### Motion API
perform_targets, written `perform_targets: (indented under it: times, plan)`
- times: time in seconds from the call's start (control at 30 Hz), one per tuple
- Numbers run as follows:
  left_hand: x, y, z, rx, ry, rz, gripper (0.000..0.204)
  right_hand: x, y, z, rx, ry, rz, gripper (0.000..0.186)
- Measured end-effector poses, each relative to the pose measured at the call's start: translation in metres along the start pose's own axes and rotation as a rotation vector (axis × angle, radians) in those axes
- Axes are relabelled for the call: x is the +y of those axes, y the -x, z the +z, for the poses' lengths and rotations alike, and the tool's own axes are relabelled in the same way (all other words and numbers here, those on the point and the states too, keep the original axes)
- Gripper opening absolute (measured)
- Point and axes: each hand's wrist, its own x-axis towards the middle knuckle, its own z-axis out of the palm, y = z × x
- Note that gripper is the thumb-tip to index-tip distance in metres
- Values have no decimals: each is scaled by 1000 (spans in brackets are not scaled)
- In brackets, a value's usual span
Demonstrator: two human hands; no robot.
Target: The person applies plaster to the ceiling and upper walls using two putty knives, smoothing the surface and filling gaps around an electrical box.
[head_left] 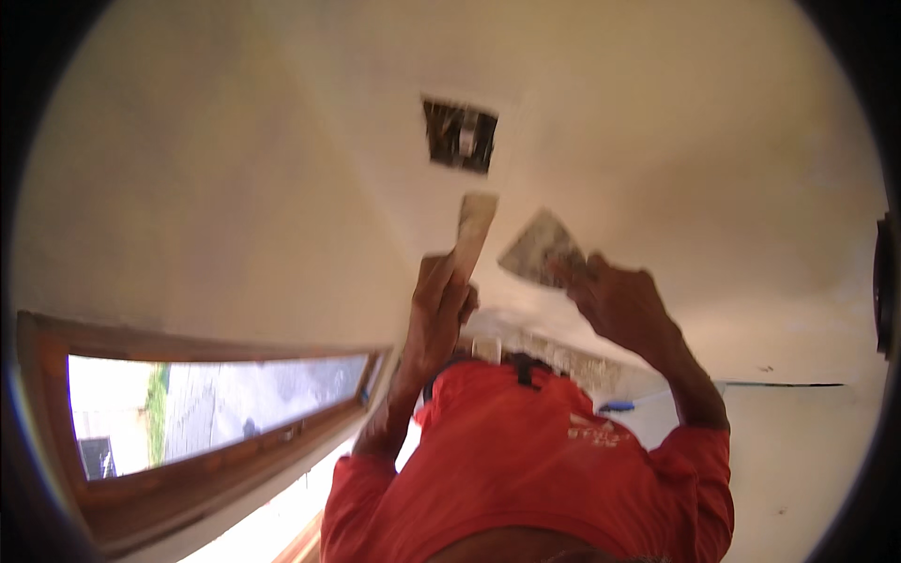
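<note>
My left hand (435,314) grips a putty knife (477,225), whose pale, plaster-smeared blade points up and looks narrow from this angle. In my right hand (627,302) is a second putty knife (540,246), with a wider grey, stained blade tilted toward the left one. A small gap separates the two blades. Just above them, a dark square opening (458,137) is cut into the cream plastered surface (648,122), and something small and light shows inside it. Neither blade touches the opening. My fingers hide both handles.
At lower left, a wooden-framed window (216,479) gives onto bright ground outside. A dark round-edged object (882,286) sits at the right rim. Behind my red shirt are a rough strip of surface (582,361) and a small blue item (617,406).
</note>
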Motion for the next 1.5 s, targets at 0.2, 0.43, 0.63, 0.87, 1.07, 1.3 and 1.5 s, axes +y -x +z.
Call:
perform_targets:
  times: [0.2, 0.43, 0.63, 0.87, 1.07, 1.3, 1.5]
  plan:
    - [-24, -7, -19, 50, 107, -53, 21, 11, 31, -83, 157, -273, 151, 60]
    - [-72, -20, -10, -56, 167, -175, 29, 7, -7, -188, 709, 284, 157, 71]
    - [-77, -18, 1, -129, 176, -168, 26, 25, -55, -283, 923, 939, -39, 65]
    - [-81, -19, 10, -61, 200, -243, 26, -6, -44, -391, 697, 1167, 198, 26]
    - [-80, -25, 18, -89, 207, -241, 27, 33, -42, -432, 689, 1073, -31, 35]
    - [-104, -33, 25, -189, 237, -255, 30, -43, -81, -460, 459, 1285, 156, 26]
    - [-112, -36, 27, -215, 240, -273, 30, -41, -107, -450, 329, 1466, 173, 30]
